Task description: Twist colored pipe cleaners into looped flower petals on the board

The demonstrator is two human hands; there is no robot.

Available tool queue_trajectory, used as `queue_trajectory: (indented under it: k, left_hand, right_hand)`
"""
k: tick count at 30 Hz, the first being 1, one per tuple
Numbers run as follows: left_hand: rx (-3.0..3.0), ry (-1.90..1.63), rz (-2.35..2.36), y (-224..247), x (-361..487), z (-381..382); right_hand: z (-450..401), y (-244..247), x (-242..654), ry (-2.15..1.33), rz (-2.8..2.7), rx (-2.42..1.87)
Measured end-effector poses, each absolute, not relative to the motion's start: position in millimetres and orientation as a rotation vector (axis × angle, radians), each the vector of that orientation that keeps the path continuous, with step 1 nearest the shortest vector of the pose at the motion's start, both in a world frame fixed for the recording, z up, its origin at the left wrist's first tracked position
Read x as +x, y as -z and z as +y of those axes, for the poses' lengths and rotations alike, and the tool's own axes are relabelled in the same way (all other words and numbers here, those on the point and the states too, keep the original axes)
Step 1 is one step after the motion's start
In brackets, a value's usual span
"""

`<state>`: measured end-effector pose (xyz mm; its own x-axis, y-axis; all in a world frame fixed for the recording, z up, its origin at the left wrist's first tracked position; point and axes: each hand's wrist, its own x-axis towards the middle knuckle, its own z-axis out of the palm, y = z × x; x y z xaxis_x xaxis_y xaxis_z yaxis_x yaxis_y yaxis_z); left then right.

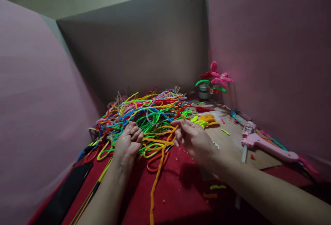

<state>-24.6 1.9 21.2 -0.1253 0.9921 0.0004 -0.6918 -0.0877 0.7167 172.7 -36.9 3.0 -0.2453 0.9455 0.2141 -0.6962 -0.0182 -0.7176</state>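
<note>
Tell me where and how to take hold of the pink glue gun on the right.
Take the pink glue gun by the middle of its handle, probably from above, fingers closing across its width. The handle is long, narrow and smooth, lying low and running out to the right. Keep the grip off the stained head at its left end and the pale glue stick jutting toward you.

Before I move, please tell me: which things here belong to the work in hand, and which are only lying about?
In hand, it seems:
Orange strip, at the right hand
Coloured pile, just beyond the closed left hand

Apparently lying about, untouched:
Glue gun
Pink flower
Black slab
Small green scrap
</note>
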Motion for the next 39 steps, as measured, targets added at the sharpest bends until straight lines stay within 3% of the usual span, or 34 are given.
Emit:
queue_trajectory:
  k: [10, 17, 23, 28, 32, 36, 39]
  left_hand:
    - [0.648, -1.383, 0.801, -13, -24, 5]
    - [0.64, -1.214, 0.804, -5, -23, 6]
    - [0.649, -1.17, 0.745, 1, -18, 10]
    - [0.638, -1.111, 0.728, 5, -15, 10]
    - [0.62, -1.091, 0.719, 4, -13, 7]
    - [0.62, -1.191, 0.655, -1, -12, 6]
    - [0.632, -1.347, 0.555, -5, -14, 7]
  right_hand:
    - [-113, -18, 171, -1.279, -1.545, -0.436]
    - [-120, 5, 139, -0.683, -2.083, -0.154]
    - [-129, -20, 156, -0.856, -1.868, -0.372]
    - [-127, 27, 126, -0.531, -2.227, -0.239]
    - [-130, 33, 134, -0.749, -2.209, -0.242]
    - [-121, -19, 168, -1.174, -1.612, -0.468]
    - [-92, -53, 180, -1.333, -1.234, -0.368]
